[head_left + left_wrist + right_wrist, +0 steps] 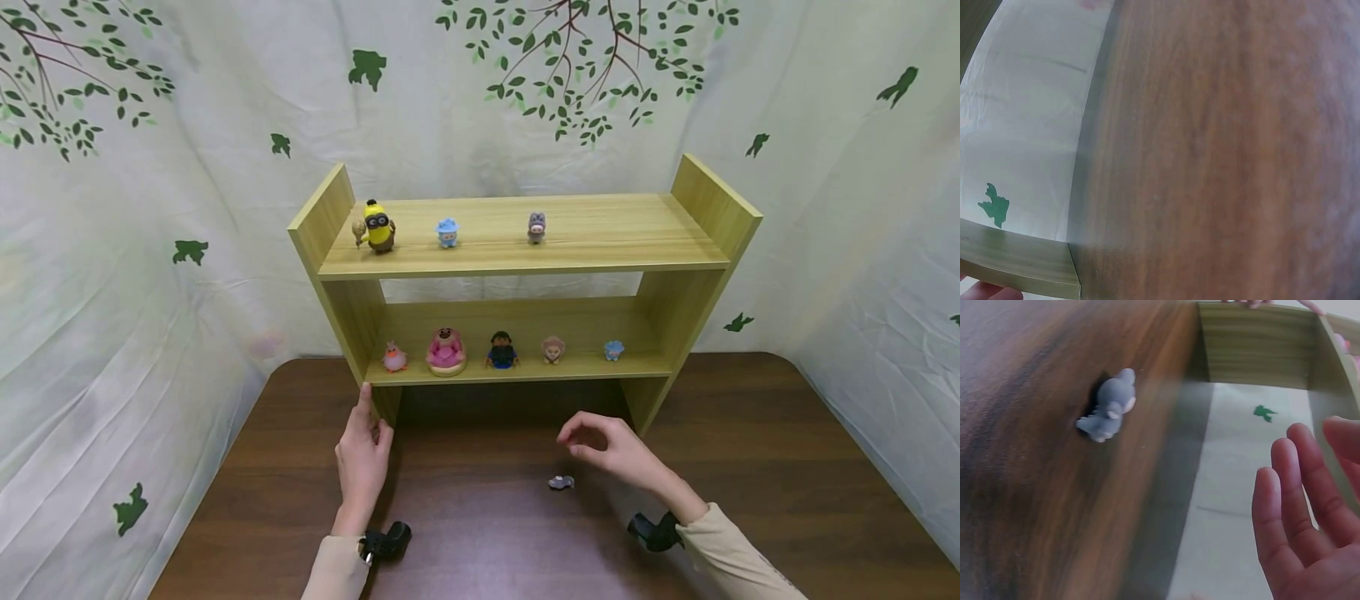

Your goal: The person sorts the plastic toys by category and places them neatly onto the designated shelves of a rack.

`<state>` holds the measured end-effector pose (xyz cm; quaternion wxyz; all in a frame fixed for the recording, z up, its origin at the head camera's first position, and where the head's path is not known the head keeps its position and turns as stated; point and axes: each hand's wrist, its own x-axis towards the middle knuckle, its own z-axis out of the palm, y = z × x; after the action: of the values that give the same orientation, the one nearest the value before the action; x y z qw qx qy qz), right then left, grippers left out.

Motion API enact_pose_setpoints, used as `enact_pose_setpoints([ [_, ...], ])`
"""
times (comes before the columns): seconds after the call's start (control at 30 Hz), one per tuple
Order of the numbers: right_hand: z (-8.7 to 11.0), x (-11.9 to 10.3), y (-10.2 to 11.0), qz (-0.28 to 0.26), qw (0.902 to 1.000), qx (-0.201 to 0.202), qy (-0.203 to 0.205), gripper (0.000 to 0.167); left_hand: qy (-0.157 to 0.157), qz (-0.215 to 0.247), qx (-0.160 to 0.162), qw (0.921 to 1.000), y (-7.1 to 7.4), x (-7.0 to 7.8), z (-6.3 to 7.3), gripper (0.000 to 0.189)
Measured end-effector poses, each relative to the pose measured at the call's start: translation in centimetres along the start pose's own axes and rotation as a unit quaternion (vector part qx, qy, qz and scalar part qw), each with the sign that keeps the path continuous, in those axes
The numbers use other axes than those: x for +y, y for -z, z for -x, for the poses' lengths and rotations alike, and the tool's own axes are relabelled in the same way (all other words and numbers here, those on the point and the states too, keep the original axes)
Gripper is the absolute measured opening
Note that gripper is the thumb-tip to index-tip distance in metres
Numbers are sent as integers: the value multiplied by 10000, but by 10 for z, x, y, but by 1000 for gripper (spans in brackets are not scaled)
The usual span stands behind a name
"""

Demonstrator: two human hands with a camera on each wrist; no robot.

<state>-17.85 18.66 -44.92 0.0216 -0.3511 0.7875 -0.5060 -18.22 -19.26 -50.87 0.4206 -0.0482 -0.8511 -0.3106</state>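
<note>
A small grey figurine (pixel 561 482) lies on its side on the table, left of and below my right hand (pixel 618 454). That hand hovers above the table with thumb and forefinger curved and apart, holding nothing. In the right wrist view its fingers (pixel 1300 503) are spread near the grey figurine (pixel 1110 405). My left hand (pixel 362 467) is at the lower left side of the wooden shelf (pixel 517 382), its forefinger stretched up to touch the side panel's front edge. Only a bit of that hand's fingers (pixel 997 294) shows in the left wrist view, beside the panel.
On the upper board stand a yellow goggled figurine (pixel 378 229), a blue-hatted one (pixel 447 233) and a grey one (pixel 536 227). Several more, among them a pink bear (pixel 446 352), line the middle board. The brown table (pixel 480 542) meets a leaf-patterned curtain (pixel 225 150) behind.
</note>
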Motion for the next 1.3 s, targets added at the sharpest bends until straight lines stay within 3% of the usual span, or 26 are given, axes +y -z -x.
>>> enact_pose_setpoints([
  [0.3, 3, 14, -6, 297, 9992, -263, 11, 21, -1, 12, 21, 10000, 0, 0, 0, 93],
  [0.83, 9, 27, -20, 297, 9939, -742, -761, 25, 128, 63, -65, 9999, 0, 0, -1, 92],
  [1.3, 13, 34, -29, 439, 9905, -1028, -804, 24, 103, 30, -58, 9999, 1, 1, -1, 94],
])
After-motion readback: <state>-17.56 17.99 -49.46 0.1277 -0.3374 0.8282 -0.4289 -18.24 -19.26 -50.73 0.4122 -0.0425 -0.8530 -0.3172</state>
